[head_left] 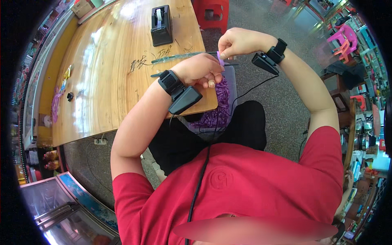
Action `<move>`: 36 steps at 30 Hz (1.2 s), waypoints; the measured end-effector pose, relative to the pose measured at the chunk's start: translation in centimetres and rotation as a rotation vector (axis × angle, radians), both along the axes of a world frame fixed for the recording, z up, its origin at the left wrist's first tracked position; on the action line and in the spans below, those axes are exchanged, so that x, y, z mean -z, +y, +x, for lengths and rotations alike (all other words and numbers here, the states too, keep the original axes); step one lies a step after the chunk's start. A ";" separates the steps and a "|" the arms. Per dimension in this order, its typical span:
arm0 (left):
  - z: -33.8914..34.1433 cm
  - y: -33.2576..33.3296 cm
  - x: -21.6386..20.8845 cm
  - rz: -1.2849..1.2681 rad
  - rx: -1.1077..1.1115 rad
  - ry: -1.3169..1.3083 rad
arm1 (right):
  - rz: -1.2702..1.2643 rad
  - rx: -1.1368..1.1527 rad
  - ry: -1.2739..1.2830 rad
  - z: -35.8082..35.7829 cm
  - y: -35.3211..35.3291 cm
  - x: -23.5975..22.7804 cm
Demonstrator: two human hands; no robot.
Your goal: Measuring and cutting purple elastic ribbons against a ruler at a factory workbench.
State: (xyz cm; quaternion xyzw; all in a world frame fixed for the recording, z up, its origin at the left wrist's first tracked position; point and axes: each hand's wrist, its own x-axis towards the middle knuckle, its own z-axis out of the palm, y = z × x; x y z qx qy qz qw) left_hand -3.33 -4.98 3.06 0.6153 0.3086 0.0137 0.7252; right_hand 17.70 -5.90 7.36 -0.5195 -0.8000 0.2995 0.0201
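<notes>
"What is the biggest thing there?"

"The wooden table [126, 36]. A red stool [212, 12] stands past its far right end. A clear bin [234, 81] with purple shreds [222, 98] sits low by the near right corner."

"And the hands?"

"The left hand [201, 69] is curled, and the right hand [236, 42] makes a narrow pinch. Both seem to hold one small purple strip [220, 59]."

"What else is near?"

"A black tape holder [162, 36] stands farther off, out of the way. Thin dark sticks [179, 56] lie just beyond the left hand."

"Where is the strip?"

"Between both hands' fingertips, its long side pointing away from the person. The right hand has the far end. A stick crosses there, maybe inside the strip; it's hard to tell."
</notes>
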 end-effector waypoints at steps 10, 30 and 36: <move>0.0 0.2 -0.1 -0.012 0.027 -0.008 | -0.015 0.228 -0.232 -1.5 -0.6 -0.8; 0.0 -0.2 -0.5 0.041 0.000 0.022 | 0.364 -0.219 -0.103 -0.1 -1.3 2.1; 0.4 -0.1 0.0 0.027 -0.009 0.036 | 0.458 -0.253 0.080 1.6 -0.6 5.3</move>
